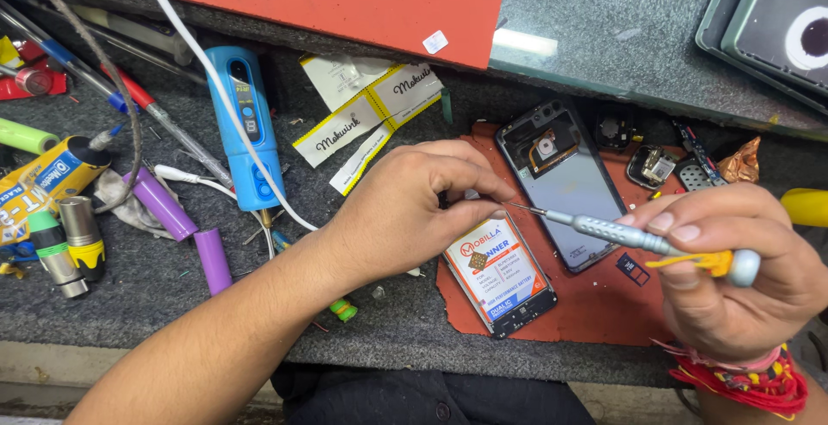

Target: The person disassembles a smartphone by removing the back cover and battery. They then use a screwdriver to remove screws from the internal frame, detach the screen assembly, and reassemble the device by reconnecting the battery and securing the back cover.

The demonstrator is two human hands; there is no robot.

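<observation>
The opened phone [503, 280] lies near-centre on the red mat [595, 304] on the worktop [388, 321]. Left hand [414, 209] pinches its top edge, right hand [733, 278] clenched round a slim screwdriver [638, 238], tip seemingly at a tiny screw. Light, thin, probably fragile inside, so grip it by the frame edges

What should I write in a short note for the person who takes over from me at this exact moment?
Left hand: fingertips pinch the top edge of the opened phone, battery showing, on the red mat.
Right hand: holds the small screwdriver, tip at the left fingertips.
Back cover lies beside the phone, already off.
Small removed parts sit at the mat's far edge.
Whether any screw is still in cannot be seen.
</observation>
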